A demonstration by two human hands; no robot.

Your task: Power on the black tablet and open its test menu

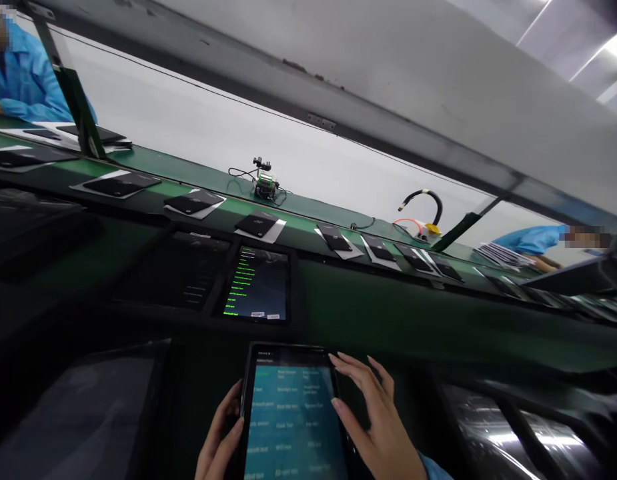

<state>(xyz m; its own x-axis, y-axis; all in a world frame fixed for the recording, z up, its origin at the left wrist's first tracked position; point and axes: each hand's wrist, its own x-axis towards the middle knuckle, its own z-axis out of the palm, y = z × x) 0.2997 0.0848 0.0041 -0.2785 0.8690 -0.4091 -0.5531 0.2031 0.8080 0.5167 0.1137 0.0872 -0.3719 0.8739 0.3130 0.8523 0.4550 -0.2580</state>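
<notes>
At your far left, a co-worker in blue (31, 77) is by the line of dark devices on white sheets (121, 183). Nearer lies a dark tablet (173, 270), and just beside it a tablet with green lines (262, 287); its lines and two pale buttons are too small to read surely. Your left hand (218, 440) is clamped on the left edge of the teal-screen tablet (293, 427), which is low in the middle, in front of you. Its menu is blurred, but "Flash Test" and "WIFI test" seem readable; no brand can be read. I judge you are at this test menu; any press there calls for a steady left hold. Your right hand (383, 427) has its fingers apart at the right edge; I cannot tell if they touch. Further right lie shiny wrapped items (533, 440).
</notes>
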